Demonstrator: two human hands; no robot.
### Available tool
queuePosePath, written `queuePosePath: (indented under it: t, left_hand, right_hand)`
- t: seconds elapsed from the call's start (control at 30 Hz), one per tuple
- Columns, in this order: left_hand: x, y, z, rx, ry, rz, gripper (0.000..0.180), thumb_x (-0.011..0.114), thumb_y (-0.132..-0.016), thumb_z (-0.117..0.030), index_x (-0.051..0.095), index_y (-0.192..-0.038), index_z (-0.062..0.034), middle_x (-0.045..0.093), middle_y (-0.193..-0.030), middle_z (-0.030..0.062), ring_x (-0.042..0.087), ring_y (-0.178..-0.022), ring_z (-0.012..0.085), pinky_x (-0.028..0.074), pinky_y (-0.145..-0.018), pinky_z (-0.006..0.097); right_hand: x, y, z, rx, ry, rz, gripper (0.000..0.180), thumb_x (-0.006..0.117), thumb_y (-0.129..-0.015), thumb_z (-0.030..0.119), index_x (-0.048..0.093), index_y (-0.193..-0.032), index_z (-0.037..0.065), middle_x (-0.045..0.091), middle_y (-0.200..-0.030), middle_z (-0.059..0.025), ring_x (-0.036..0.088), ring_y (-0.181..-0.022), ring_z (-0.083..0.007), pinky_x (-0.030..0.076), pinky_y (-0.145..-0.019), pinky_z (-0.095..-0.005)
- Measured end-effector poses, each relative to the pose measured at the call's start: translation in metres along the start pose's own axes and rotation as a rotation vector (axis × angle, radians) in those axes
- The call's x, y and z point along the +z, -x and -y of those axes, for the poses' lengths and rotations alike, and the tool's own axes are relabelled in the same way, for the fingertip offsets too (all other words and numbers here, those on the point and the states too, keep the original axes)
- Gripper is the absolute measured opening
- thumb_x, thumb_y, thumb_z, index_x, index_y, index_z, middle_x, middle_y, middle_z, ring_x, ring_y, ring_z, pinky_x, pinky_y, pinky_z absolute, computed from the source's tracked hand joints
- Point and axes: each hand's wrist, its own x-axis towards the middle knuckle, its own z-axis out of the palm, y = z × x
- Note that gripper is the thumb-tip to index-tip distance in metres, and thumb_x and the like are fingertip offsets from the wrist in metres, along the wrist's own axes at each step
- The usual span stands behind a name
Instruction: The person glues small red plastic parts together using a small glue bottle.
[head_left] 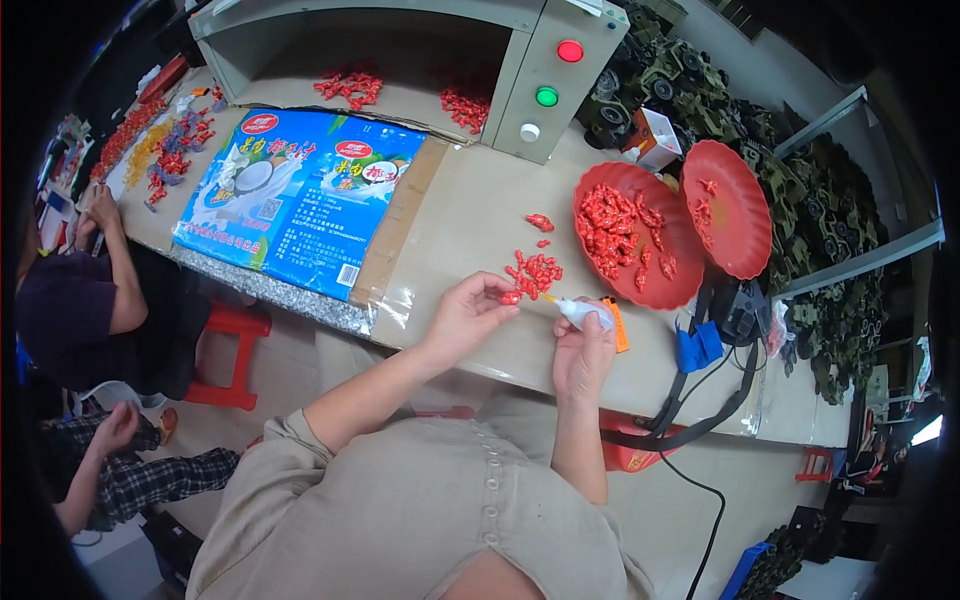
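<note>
My left hand (465, 318) pinches a small red plastic piece (510, 298) between thumb and fingertips. My right hand (583, 358) is wrapped round a small white squeeze bottle (582, 314) with a thin yellow nozzle. The nozzle tip points left, toward the red piece, a short gap away. Just beyond my fingertips lies a little pile of red parts (535, 272) on the table, with a larger red figure (539, 222) behind it. Partly hidden behind my right hand is an orange packet (618, 327).
Two red scalloped bowls (650, 296) (745, 262) holding red figures stand at right. A grey machine (548, 60) with more red pieces inside is at the back. Flattened blue cardboard (300, 205) covers the left. A black strap (720, 410) hangs over the front edge. Co-workers (75, 310) sit at left.
</note>
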Motion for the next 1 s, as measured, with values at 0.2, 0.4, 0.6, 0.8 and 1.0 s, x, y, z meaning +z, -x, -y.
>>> queuePosePath:
  t: [0.2,0.4,0.6,0.8,1.0]
  left_hand:
    - [0.000,0.000,0.001,-0.011,0.045,-0.006,0.021,0.057,-0.075,0.005,0.047,-0.093,-0.0003,0.052,-0.088,0.0041,0.051,-0.084,0.0087,0.044,-0.078,0.022]
    - [0.000,-0.001,-0.001,-0.019,0.035,-0.014,0.020,0.056,-0.075,0.005,0.047,-0.092,-0.0006,0.051,-0.088,0.0037,0.051,-0.083,0.0087,0.044,-0.077,0.022]
    - [0.001,0.000,-0.005,-0.027,-0.008,-0.026,0.020,0.056,-0.075,0.005,0.047,-0.092,-0.0009,0.051,-0.087,0.0034,0.051,-0.082,0.0082,0.044,-0.077,0.021]
    - [0.002,0.000,0.003,0.006,-0.009,0.005,0.018,0.054,-0.076,0.005,0.046,-0.092,-0.0003,0.052,-0.088,0.0038,0.052,-0.084,0.0092,0.045,-0.074,0.022]
    - [-0.001,0.001,0.000,0.020,-0.035,-0.008,0.018,0.055,-0.076,0.006,0.047,-0.091,0.0000,0.052,-0.087,0.0036,0.052,-0.083,0.0092,0.045,-0.073,0.022]
  right_hand:
    - [0.001,0.007,-0.008,-0.212,0.301,0.060,0.023,0.057,-0.079,0.014,0.044,-0.094,0.003,0.048,-0.089,-0.0092,0.048,-0.068,-0.0132,0.039,-0.058,-0.0245]
    - [0.003,0.010,-0.014,-0.317,0.408,0.123,0.025,0.059,-0.078,0.015,0.042,-0.093,0.003,0.048,-0.089,-0.0098,0.048,-0.067,-0.0132,0.040,-0.058,-0.0239]
    - [0.002,0.010,-0.014,-0.320,0.419,0.083,0.026,0.059,-0.078,0.017,0.043,-0.093,0.003,0.048,-0.090,-0.0098,0.047,-0.067,-0.0130,0.040,-0.058,-0.0240]
    - [-0.002,0.013,-0.011,-0.339,0.465,0.084,0.024,0.057,-0.079,0.015,0.042,-0.094,0.003,0.048,-0.089,-0.0096,0.047,-0.067,-0.0129,0.040,-0.059,-0.0243]
    - [0.003,0.014,-0.014,-0.340,0.445,0.091,0.025,0.057,-0.079,0.015,0.042,-0.094,0.003,0.047,-0.090,-0.0098,0.046,-0.067,-0.0127,0.040,-0.059,-0.0239]
